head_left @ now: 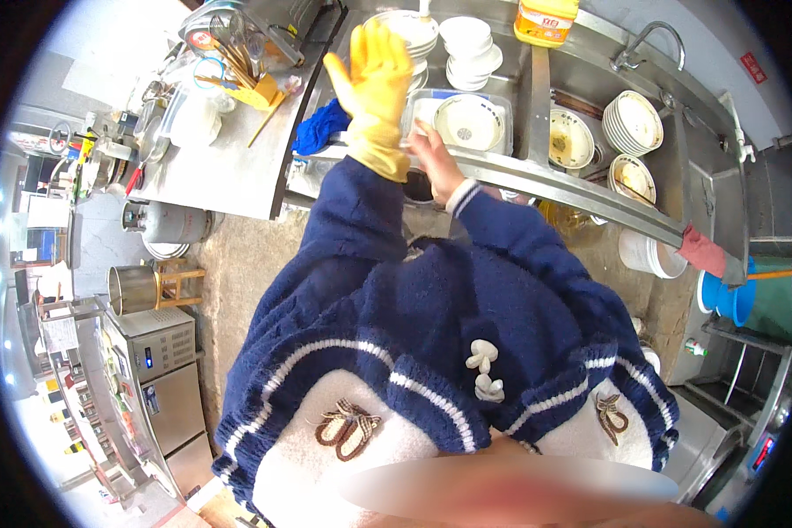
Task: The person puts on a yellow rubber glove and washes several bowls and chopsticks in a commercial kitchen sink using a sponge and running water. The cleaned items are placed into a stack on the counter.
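Note:
My left hand [373,89] wears a yellow rubber glove with its cuff over a navy knit sleeve. Its fingers are raised and spread, with nothing held. Bare, my right hand [437,162] is beside the glove's cuff, fingers partly apart and no object visible in it; whether the fingertips touch the glove is unclear. Just beyond the hands, a patterned bowl [468,123] sits in a clear plastic tub [505,125] in the left sink basin. Stacked plates [412,30] and white bowls [466,49] stand behind it. A blue cloth [320,129] lies left of the glove.
The steel sink's front rim [567,185] runs before me. Its right basin holds stacked bowls [633,122] and a soiled bowl [569,140] under a faucet [650,43]. A yellow detergent jug [546,20] stands behind the divider. Left, a counter [224,158] carries a yellow utensil holder [257,92].

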`<move>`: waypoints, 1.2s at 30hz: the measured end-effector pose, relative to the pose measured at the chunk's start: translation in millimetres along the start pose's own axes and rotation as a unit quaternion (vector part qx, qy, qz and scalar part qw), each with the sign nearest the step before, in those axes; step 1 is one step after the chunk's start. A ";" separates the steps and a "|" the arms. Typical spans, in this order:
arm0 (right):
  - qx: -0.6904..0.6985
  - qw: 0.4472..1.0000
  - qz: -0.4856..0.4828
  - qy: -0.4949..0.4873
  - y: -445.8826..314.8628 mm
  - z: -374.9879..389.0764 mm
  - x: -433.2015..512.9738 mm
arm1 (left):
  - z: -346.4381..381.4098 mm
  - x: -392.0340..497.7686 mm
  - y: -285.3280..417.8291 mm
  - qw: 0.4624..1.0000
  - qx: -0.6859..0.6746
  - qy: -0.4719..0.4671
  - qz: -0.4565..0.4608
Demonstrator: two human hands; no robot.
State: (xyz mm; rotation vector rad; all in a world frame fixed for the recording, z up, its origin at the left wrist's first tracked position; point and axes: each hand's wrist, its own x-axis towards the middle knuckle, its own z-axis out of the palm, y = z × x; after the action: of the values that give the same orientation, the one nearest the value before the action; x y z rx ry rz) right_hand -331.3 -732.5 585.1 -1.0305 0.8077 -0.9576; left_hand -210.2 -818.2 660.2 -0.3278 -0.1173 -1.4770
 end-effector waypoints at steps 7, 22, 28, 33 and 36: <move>0.369 0.919 0.072 -0.117 -12.8 -0.9 0.8 | 24.0 -19.0 -67.3 0.982 -0.035 0.083 -0.164; 0.162 0.982 0.068 -0.072 39.3 24.5 52.2 | 3.4 79.8 106.9 0.510 0.832 -0.100 -0.196; 0.041 0.949 0.195 0.243 29.2 -89.7 10.0 | 3.0 8.7 175.0 0.011 0.885 -0.361 -0.295; -0.102 0.898 0.229 0.361 47.8 -144.1 29.1 | -20.2 -8.9 179.7 -0.010 0.894 -0.299 -0.334; -0.191 0.852 0.333 0.357 72.5 -179.5 63.9 | -31.2 -4.5 181.2 -0.034 0.907 -0.243 -0.343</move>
State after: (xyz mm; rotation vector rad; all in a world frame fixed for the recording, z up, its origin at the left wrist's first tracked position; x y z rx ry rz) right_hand -448.9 -834.7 453.6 -0.6028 1.8960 -0.5550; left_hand -35.4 -812.1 603.1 -1.5042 2.4160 0.4104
